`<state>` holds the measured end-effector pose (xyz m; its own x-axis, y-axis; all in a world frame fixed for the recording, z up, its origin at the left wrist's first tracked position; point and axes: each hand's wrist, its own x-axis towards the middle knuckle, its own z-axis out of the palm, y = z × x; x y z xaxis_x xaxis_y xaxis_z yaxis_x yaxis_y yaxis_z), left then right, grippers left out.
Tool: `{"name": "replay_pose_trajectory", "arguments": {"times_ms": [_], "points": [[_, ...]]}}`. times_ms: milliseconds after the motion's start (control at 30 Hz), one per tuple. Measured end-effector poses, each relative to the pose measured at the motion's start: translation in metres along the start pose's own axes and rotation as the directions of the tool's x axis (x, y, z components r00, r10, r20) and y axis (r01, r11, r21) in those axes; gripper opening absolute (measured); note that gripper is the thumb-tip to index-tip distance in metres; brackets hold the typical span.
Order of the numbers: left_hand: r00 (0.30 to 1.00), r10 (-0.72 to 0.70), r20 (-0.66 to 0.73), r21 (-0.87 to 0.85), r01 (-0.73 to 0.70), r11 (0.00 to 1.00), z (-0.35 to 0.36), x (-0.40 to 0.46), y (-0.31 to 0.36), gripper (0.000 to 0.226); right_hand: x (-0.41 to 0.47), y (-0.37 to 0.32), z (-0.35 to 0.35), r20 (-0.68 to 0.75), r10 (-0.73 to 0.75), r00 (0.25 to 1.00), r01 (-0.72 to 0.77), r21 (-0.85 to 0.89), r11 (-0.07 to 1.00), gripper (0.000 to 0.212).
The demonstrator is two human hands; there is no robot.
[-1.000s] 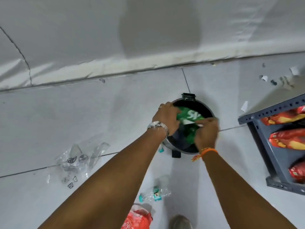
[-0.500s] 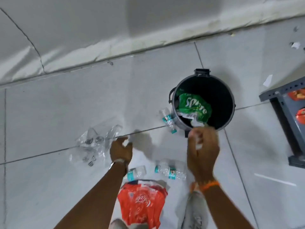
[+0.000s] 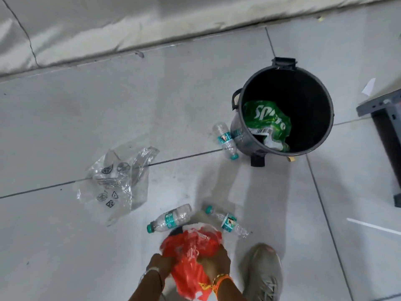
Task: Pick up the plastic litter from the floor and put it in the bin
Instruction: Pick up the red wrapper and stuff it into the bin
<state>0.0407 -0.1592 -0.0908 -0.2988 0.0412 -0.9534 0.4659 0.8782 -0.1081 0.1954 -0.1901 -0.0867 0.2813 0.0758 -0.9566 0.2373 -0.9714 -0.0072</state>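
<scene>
The black bin stands on the floor at the right, with a crumpled green wrapper inside it. Low in the view, a red plastic wrapper is bunched between my hands: my left hand grips its left side and my right hand its right side. Three clear bottles with teal caps lie on the tiles: one against the bin's left wall, two just beyond the red wrapper. A clear plastic bag lies flat to the left.
My shoe is planted right of my hands. A grey metal rack stands at the right edge. Small white scraps lie on the floor near it. The wall base runs across the top.
My hands left the green wrapper in the bin, drew back toward me and closed on the red wrapper. The view has tilted down and left.
</scene>
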Motion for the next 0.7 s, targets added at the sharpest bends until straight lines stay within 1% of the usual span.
{"name": "replay_pose_trajectory", "arguments": {"times_ms": [33, 67, 100, 133, 167, 200, 233, 267, 300, 333, 367, 400, 433, 467, 500, 533, 567, 600, 633, 667, 700], "points": [[1.0, 0.022, 0.01, 0.061, -0.022, 0.998, 0.0, -0.015, 0.003, 0.07, -0.01, -0.001, -0.011, -0.02, -0.076, 0.997, 0.076, -0.021, 0.997, 0.061], [0.998, 0.068, 0.015, 0.105, -0.07, 0.992, 0.0, -0.037, 0.011, 0.053, -0.022, -0.003, -0.028, -0.048, -0.168, 0.985, 0.167, -0.039, 0.985, 0.051], [0.99, 0.14, 0.011, 0.131, -0.141, 0.981, 0.0, -0.062, 0.024, 0.04, -0.038, -0.008, -0.049, -0.095, -0.265, 0.959, 0.261, -0.053, 0.964, 0.048], [0.967, 0.254, -0.018, 0.128, -0.249, 0.96, 0.0, -0.09, 0.04, 0.034, -0.055, -0.014, -0.073, -0.171, -0.356, 0.919, 0.35, -0.062, 0.935, 0.046], [0.922, 0.383, -0.056, 0.104, -0.376, 0.921, 0.0, -0.122, 0.061, 0.032, -0.074, -0.024, -0.104, -0.264, -0.43, 0.864, 0.434, -0.045, 0.9, 0.045], [0.851, 0.517, -0.096, 0.047, -0.515, 0.856, 0.0, -0.152, 0.082, 0.029, -0.093, -0.036, -0.136, -0.361, -0.485, 0.796, 0.517, -0.008, 0.856, 0.049], [0.751, 0.643, -0.147, -0.02, -0.652, 0.758, 0.001, -0.182, 0.106, 0.03, -0.112, -0.049, -0.169, -0.463, -0.522, 0.716, 0.598, 0.021, 0.801, 0.057], [0.63, 0.748, -0.206, -0.057, -0.771, 0.634, 0.003, -0.208, 0.133, 0.035, -0.128, -0.064, -0.2, -0.563, -0.542, 0.624, 0.664, 0.017, 0.747, 0.064], [0.507, 0.821, -0.262, -0.061, -0.858, 0.51, 0.004, -0.233, 0.163, 0.042, -0.14, -0.078, -0.228, -0.652, -0.551, 0.521, 0.729, 0.004, 0.684, 0.066], [0.385, 0.871, -0.306, -0.056, -0.92, 0.387, 0.007, -0.256, 0.197, 0.046, -0.147, -0.094, -0.257, -0.735, -0.547, 0.4, 0.793, -0.021, 0.609, 0.066], [0.282, 0.9, -0.332, -0.04, -0.957, 0.286, 0.012, -0.269, 0.229, 0.043, -0.148, -0.109, -0.278, -0.795, -0.531, 0.295, 0.836, -0.055, 0.546, 0.064], [0.186, 0.919, -0.348, 0.005, -0.98, 0.2, 0.018, -0.278, 0.261, 0.037, -0.145, -0.125, -0.295, -0.835, -0.509, 0.208, 0.861, -0.091, 0.501, 0.062], [0.11, 0.932, -0.346, 0.08, -0.986, 0.146, 0.024, -0.283, 0.292, 0.033, -0.139, -0.141, -0.308, -0.853, -0.506, 0.13, 0.873, -0.144, 0.467, 0.058], [0.07, 0.942, -0.328, 0.168, -0.977, 0.131, 0.03, -0.285, 0.319, 0.033, -0.128, -0.156, -0.316, -0.856, -0.512, 0.068, 0.874, -0.196, 0.444, 0.053], [0.063, 0.954, -0.294, 0.253, -0.957, 0.142, 0.035, -0.282, 0.341, 0.034, -0.114, -0.17, -0.32, -0.851, -0.524, 0.035, 0.874, -0.228, 0.43, 0.048], [0.073, 0.966, -0.249, 0.325, -0.933, 0.154, 0.04, -0.277, 0.358, 0.034, -0.101, -0.184, -0.319, -0.84, -0.541, 0.032, 0.878, -0.235, 0.416, 0.047], [0.105, 0.976, -0.193, 0.393, -0.903, 0.175, 0.045, -0.269, 0.369, 0.035, -0.088, -0.196, -0.317, -0.822, -0.566, 0.066, 0.889, -0.209, 0.407, 0.046], [0.156, 0.979, -0.133, 0.464, -0.863, 0.201, 0.049, -0.259, 0.376, 0.036, -0.073, -0.206, -0.313, -0.786, -0.605, 0.128, 0.891, -0.177, 0.419, 0.045], [0.217, 0.973, -0.074, 0.549, -0.806, 0.222, 0.051, -0.249, 0.379, 0.034, -0.056, -0.212, -0.311, -0.74, -0.645, 0.193, 0.865, -0.182, 0.468, 0.047], [0.266, 0.963, -0.029, 0.627, -0.746, 0.225, 0.052, -0.238, 0.378, 0.029, -0.04, -0.215, -0.308, -0.687, -0.681, 0.255, 0.806, -0.238, 0.542, 0.053], [0.299, 0.954, 0.003, 0.677, -0.703, 0.218, 0.05, -0.229, 0.375, 0.023, -0.025, -0.217, -0.306, -0.623, -0.714, 0.32, 0.702, -0.35, 0.62, 0.061]]}}
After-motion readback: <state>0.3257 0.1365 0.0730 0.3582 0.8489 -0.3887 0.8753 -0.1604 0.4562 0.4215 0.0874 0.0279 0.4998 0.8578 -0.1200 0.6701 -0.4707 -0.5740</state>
